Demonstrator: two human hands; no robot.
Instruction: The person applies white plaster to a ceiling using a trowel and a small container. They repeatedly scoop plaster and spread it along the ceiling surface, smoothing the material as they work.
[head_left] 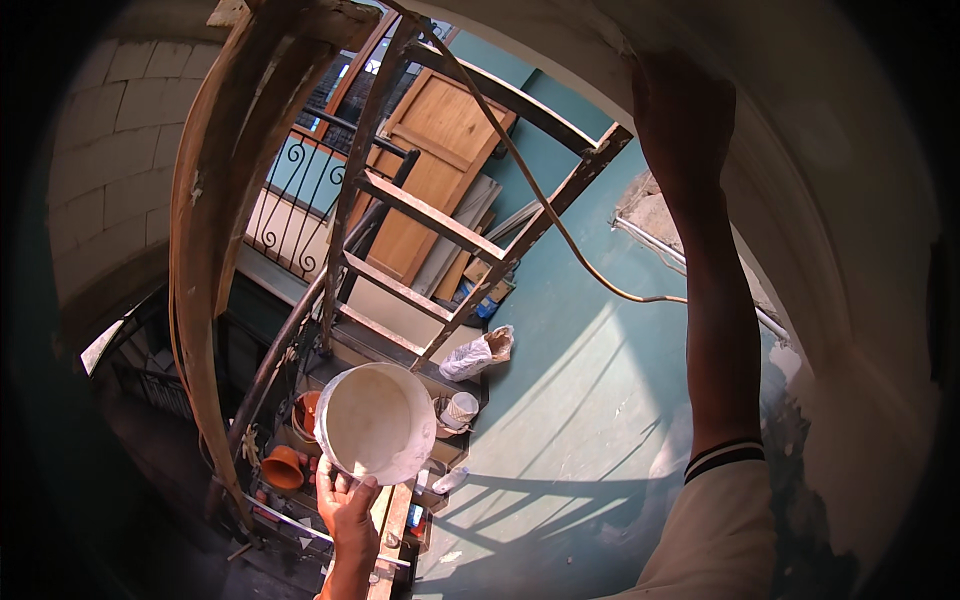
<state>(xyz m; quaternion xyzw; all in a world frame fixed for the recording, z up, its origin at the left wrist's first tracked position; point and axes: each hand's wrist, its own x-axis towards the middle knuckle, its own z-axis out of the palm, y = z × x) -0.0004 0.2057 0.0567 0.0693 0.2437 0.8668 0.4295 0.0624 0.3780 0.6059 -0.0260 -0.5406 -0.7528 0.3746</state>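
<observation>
My left hand [347, 505] grips the lower rim of a round white tub [427, 425], thumb on the rim and fingers underneath. Pale, smooth material [370, 420] covers the inside of the tub. My right arm stretches up, and my right hand [685, 115] is closed against the off-white plaster surface [800, 130] at the upper right. Deep shadow covers that hand, so whatever it may hold cannot be made out. A thin cable [575, 250] hangs in a curve left of my right forearm.
A ladder [430, 218] with worn rungs rises beyond the tub. Wooden planks [205, 200] stand at the left, near a scrolled iron railing [290, 205]. Below are steps with an orange pot [283, 467], a white sack [478, 355] and a small white bucket [460, 410]. A teal wall [560, 400] runs alongside.
</observation>
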